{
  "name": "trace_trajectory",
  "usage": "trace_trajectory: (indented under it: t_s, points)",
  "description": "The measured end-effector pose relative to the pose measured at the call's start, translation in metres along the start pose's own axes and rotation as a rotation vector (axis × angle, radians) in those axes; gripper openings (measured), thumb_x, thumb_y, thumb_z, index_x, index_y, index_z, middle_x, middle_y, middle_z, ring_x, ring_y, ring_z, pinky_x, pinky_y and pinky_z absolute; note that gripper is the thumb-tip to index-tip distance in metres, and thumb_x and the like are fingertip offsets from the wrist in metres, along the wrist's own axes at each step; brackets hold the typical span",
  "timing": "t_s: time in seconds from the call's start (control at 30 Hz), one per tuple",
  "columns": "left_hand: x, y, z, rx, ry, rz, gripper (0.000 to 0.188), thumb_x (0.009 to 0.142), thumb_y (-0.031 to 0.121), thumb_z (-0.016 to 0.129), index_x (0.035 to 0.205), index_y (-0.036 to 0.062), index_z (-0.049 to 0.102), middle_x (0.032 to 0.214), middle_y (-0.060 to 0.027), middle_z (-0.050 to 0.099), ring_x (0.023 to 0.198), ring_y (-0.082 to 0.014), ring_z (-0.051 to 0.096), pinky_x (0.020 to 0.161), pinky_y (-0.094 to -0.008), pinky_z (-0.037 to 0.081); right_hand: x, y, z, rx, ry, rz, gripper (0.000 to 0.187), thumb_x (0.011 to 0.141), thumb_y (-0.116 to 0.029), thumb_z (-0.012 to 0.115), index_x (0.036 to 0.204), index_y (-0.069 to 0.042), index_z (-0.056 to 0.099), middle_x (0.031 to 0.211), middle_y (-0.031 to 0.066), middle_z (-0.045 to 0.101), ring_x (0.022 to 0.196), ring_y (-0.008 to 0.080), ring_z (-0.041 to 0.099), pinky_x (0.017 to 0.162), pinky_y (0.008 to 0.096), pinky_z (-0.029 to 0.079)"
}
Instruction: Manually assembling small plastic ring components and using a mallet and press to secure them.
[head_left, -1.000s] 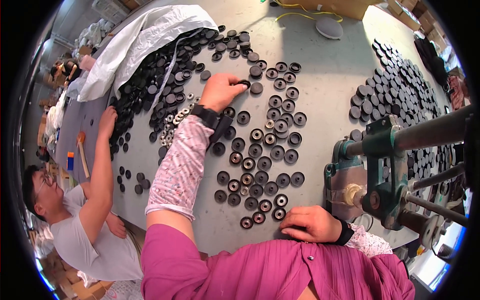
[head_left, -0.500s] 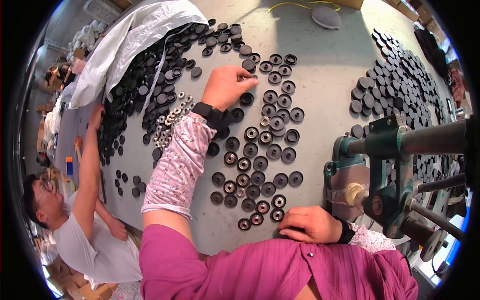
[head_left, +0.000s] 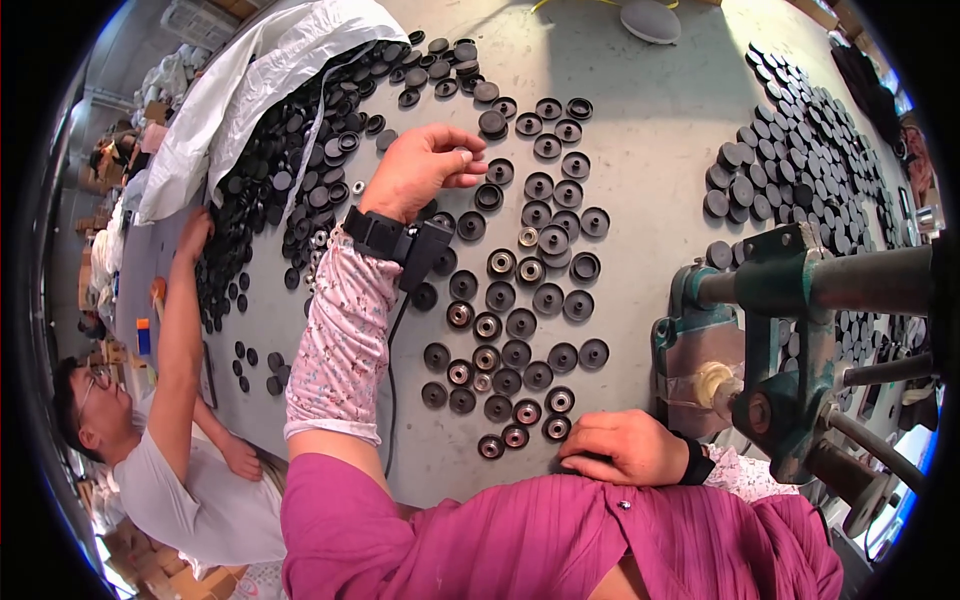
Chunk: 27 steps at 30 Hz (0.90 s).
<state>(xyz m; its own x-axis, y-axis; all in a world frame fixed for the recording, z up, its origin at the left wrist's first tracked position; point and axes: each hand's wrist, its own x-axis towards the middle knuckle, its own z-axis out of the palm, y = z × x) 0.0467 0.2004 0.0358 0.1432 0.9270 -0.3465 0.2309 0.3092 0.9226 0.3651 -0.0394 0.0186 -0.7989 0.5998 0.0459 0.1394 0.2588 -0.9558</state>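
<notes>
Black caps (head_left: pixel 520 325): many lying in rows beside green press (head_left: pixel 790 340); big pile (head_left: pixel 290 170) remaining. Left hand (head_left: pixel 425 165) pinching a small ring; right hand (head_left: pixel 625 448) resting flat, holding nothing.

Grey surface (head_left: pixel 650 130); rows of black round caps (head_left: pixel 520 300) at centre; heaped black caps (head_left: pixel 290 170) by white sack (head_left: pixel 250 70) at left; flat black discs (head_left: pixel 800 150) at right; green press (head_left: pixel 770 350) mounted near edge.

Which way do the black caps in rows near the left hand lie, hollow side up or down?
Hollow side up: the black caps show open cups with raised rims.
</notes>
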Motion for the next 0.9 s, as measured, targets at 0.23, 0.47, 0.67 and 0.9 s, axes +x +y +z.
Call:
trace_trajectory:
  t_s: [0.23,0.47,0.67,0.9]
  points:
    - [-0.02,-0.004,0.001,0.106,-0.046,-0.02,0.029,0.098,0.009,0.07,0.125,0.0,0.073,0.109,-0.0069,0.075,0.091,-0.0136,0.073,0.081,-0.0242,0.06,0.0,0.001,0.0,0.011,0.007,0.006,0.014,0.095,-0.018,0.073,0.105,-0.007,0.071,0.093,0.0095,0.067,0.082,0.0309,0.069,0.07,0.0402,0.057]
    - [-0.02,-0.016,0.01,0.143,-0.003,-0.104,0.023,0.094,0.014,0.078,0.115,0.0032,0.08,0.096,-0.0025,0.077,0.081,-0.0085,0.069,0.072,-0.0215,0.056,0.0,0.001,0.0,0.017,0.002,0.005,0.014,0.095,-0.017,0.073,0.105,-0.008,0.071,0.094,0.0092,0.066,0.082,0.0308,0.069,0.071,0.04,0.058]
    - [-0.014,-0.021,0.01,0.164,-0.013,-0.091,0.024,0.094,0.016,0.078,0.114,0.0032,0.079,0.097,-0.0025,0.077,0.078,-0.0076,0.068,0.07,-0.022,0.056,-0.001,0.001,0.001,0.03,0.006,0.003,0.013,0.096,-0.017,0.073,0.105,-0.007,0.071,0.094,0.0093,0.067,0.083,0.0307,0.069,0.071,0.0399,0.058]
    - [-0.015,-0.021,0.013,0.114,-0.018,-0.097,0.024,0.092,0.013,0.081,0.113,0.0042,0.077,0.094,0.0004,0.073,0.075,-0.0068,0.066,0.065,-0.0212,0.055,0.0,0.001,0.0,0.029,0.006,0.012,0.013,0.096,-0.017,0.073,0.104,-0.007,0.071,0.095,0.0092,0.067,0.082,0.0308,0.069,0.071,0.0399,0.058]
